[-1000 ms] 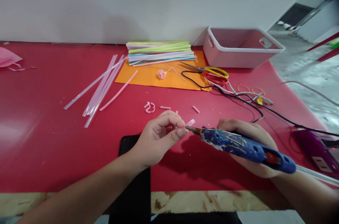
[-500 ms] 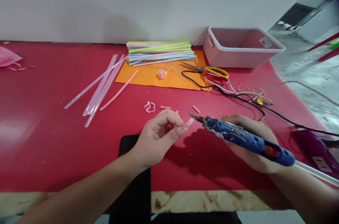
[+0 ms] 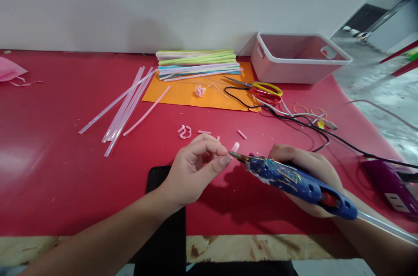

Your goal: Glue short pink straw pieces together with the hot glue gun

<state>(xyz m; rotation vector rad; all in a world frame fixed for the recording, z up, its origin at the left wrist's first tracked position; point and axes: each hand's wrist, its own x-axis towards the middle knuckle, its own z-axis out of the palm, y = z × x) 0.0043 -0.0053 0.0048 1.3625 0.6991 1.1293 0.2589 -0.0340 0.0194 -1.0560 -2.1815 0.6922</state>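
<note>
Between the thumb and fingers of my left hand (image 3: 197,169) is a small pink straw piece (image 3: 235,147), its end poking out past the fingertips. My right hand (image 3: 310,176) is closed around a blue glue gun (image 3: 287,180), with a clear glue stick (image 3: 385,226) coming out of its back. The gun's nozzle tip is right at my left fingertips, by the pink piece; whether it touches cannot be made out. Short pink straw bits (image 3: 241,134) and curled pink strips (image 3: 184,132) lie on the red table (image 3: 81,189) just beyond my left hand.
Pink straws (image 3: 127,106) lie at left. A bundle of coloured straws (image 3: 199,65) and a small pink flower (image 3: 199,91) rest on an orange sheet (image 3: 183,97). Scissors (image 3: 266,92), cables (image 3: 294,119), a pink bin (image 3: 294,69), a purple power strip (image 3: 392,186) and a black phone (image 3: 163,223) are around.
The glue gun has moved left and slightly down, bringing its nozzle to the left fingertips. My left hand has stayed almost in place, still pinching the pink piece.
</note>
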